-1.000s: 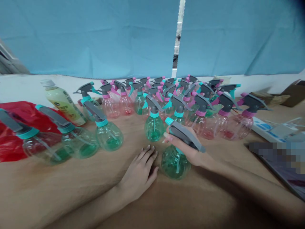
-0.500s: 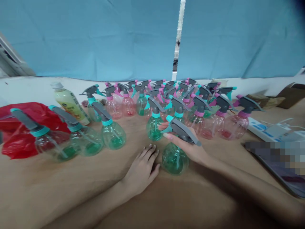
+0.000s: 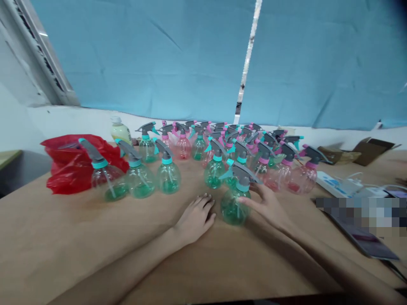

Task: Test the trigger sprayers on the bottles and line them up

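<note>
Palm down, my left hand (image 3: 194, 219) lies on the wooden table with its fingers stretched out, a little left of a green spray bottle (image 3: 234, 208). That bottle stands upright with some green showing inside, a turquoise collar and a grey trigger head whose turquoise nozzle points left. My right hand (image 3: 267, 204) grips the bottle from the right side, thumb on the front of its round body; the other fingers are partly hidden behind it. Close behind stand another green spray bottle (image 3: 214, 173) and a pink-collared spray bottle (image 3: 263, 163).
Several more green and pink spray bottles crowd the back. On the left stand three green ones, including a spray bottle (image 3: 168, 177), by a red plastic bag (image 3: 76, 169). A power strip (image 3: 333, 184), a dark tablet-like device (image 3: 365, 243) and a cardboard box (image 3: 372, 151) are at right.
My right hand has shifted from around the trigger head down to the side of the bottle's body. The camera view has turned to the left and up. My left hand stays flat on the table.
</note>
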`<control>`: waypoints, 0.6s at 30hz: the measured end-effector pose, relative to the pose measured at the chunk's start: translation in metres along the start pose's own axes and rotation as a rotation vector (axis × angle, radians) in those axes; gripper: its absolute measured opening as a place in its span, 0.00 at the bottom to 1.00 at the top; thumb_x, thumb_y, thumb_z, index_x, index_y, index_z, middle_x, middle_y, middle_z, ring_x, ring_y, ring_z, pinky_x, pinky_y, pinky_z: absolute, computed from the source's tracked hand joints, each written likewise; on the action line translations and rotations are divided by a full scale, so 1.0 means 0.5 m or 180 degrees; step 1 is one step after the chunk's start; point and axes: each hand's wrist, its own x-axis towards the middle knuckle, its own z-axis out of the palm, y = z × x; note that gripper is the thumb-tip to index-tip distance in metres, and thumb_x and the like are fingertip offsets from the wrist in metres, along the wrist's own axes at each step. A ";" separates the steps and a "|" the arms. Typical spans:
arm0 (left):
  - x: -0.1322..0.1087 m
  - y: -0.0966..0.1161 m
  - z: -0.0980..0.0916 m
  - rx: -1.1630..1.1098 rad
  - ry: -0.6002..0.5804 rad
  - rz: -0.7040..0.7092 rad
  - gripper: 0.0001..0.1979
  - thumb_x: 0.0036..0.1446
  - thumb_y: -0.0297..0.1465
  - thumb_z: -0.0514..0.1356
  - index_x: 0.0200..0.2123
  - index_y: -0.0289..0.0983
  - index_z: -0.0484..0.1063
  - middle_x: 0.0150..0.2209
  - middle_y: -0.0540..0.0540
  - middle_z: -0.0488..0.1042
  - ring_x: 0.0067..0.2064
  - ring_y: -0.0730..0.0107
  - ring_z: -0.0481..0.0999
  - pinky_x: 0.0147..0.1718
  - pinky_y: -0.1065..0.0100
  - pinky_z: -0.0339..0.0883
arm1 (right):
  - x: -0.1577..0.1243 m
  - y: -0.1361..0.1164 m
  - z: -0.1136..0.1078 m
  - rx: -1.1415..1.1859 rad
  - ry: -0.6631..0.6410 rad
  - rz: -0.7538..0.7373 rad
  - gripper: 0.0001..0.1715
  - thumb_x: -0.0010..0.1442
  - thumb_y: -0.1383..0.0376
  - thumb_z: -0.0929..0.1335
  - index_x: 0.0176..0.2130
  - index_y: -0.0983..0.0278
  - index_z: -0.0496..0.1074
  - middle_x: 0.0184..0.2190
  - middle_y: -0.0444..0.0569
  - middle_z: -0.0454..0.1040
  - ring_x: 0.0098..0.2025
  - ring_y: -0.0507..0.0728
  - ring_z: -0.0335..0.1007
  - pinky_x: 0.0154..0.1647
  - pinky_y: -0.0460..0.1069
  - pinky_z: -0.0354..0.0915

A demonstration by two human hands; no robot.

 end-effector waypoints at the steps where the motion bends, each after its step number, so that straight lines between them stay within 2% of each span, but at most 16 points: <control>1: -0.005 -0.001 -0.002 -0.0025 0.0024 -0.0005 0.18 0.64 0.33 0.50 0.55 0.32 0.64 0.56 0.38 0.67 0.60 0.58 0.63 0.58 0.56 0.54 | -0.008 0.000 -0.006 -0.0109 -0.0035 -0.0100 0.30 0.51 0.53 0.72 0.50 0.61 0.66 0.48 0.54 0.73 0.51 0.65 0.69 0.52 0.63 0.64; 3: -0.016 -0.004 -0.007 -0.0073 0.0067 -0.0016 0.18 0.64 0.33 0.50 0.54 0.33 0.65 0.56 0.38 0.67 0.59 0.57 0.64 0.58 0.55 0.55 | -0.020 0.001 -0.014 -0.0354 -0.0045 -0.0222 0.32 0.49 0.53 0.73 0.50 0.61 0.64 0.48 0.55 0.73 0.50 0.65 0.70 0.50 0.63 0.65; 8: -0.046 -0.017 -0.024 -0.0179 0.0130 -0.0025 0.17 0.64 0.32 0.50 0.53 0.33 0.65 0.55 0.38 0.68 0.58 0.56 0.65 0.57 0.54 0.56 | -0.014 -0.008 0.000 -0.0487 -0.0074 -0.0292 0.28 0.50 0.51 0.72 0.46 0.62 0.66 0.45 0.54 0.73 0.46 0.63 0.71 0.48 0.61 0.67; 13: -0.086 -0.040 -0.048 -0.0309 0.0187 -0.0134 0.14 0.64 0.30 0.49 0.51 0.36 0.67 0.53 0.43 0.70 0.55 0.62 0.68 0.54 0.60 0.62 | 0.018 -0.018 0.055 -0.0615 0.0083 -0.0205 0.32 0.48 0.48 0.72 0.46 0.63 0.66 0.45 0.54 0.73 0.46 0.63 0.71 0.46 0.60 0.67; 18: -0.118 -0.067 -0.068 -0.0402 0.0304 -0.0403 0.13 0.65 0.29 0.47 0.49 0.38 0.66 0.50 0.44 0.71 0.50 0.63 0.72 0.49 0.61 0.66 | 0.060 -0.033 0.129 -0.0875 0.0144 -0.0496 0.36 0.47 0.44 0.71 0.48 0.63 0.65 0.44 0.55 0.73 0.44 0.64 0.71 0.43 0.60 0.68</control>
